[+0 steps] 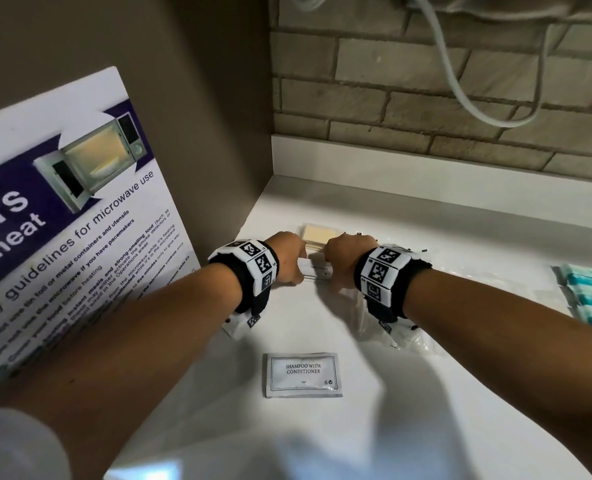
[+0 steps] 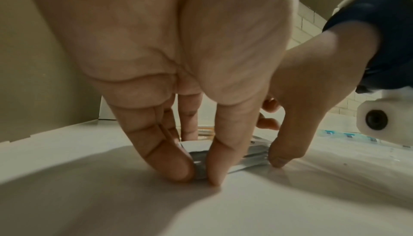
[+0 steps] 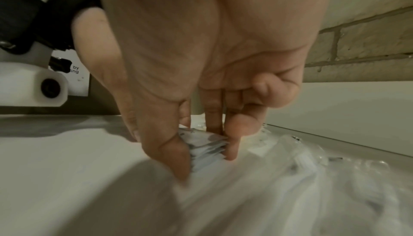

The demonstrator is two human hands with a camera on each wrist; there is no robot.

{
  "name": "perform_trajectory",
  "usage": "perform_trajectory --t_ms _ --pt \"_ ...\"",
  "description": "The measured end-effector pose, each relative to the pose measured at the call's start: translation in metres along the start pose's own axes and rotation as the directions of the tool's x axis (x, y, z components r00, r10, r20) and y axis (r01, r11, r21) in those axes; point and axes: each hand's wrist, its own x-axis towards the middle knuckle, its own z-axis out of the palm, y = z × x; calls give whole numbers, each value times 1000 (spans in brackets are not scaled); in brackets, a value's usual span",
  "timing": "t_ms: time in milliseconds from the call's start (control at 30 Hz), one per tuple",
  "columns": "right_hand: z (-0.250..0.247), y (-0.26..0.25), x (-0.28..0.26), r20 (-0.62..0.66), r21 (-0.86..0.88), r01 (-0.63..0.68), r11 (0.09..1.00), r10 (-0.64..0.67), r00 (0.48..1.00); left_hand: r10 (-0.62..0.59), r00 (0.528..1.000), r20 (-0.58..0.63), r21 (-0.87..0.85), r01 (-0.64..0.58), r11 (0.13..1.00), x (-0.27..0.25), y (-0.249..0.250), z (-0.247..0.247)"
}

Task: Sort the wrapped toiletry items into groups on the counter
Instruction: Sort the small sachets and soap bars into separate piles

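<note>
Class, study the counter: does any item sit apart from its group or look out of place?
One shampoo sachet lies alone on the counter, nearer the person. Both hands, left hand and right hand, pinch a stack of sachets farther back. Nothing looks spilled or torn.

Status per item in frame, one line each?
left hand: pinches the left end of the sachet stack
right hand: pinches the stack's right end
sachet stack: on the counter, squared between both hands
shampoo sachet: alone, flat, label up, sealed
beige packets: stacked flat behind the hands
blue-striped packets: grouped at right edge
clear wrappers: loose, crumpled
</note>
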Motion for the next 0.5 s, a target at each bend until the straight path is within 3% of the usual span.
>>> perform_trajectory --t_ms 200,300,400,500 --pt "-1 2 -2 10 44 10 999 -10 1000 -4 1000 -13 -28 3 1000 -2 -5 3" --pt "-6 2 -13 -56 80 29 996 -24 998 -20 999 -30 -79 18 997 -10 -10 0" --pt "-16 -1 -37 -141 155 83 984 -61 988 -22 997 -70 -137 13 991 -28 -13 -6" --pt "-15 -8 -66 -116 211 190 959 -168 979 16 995 -99 -132 -29 991 -58 -10 -12"
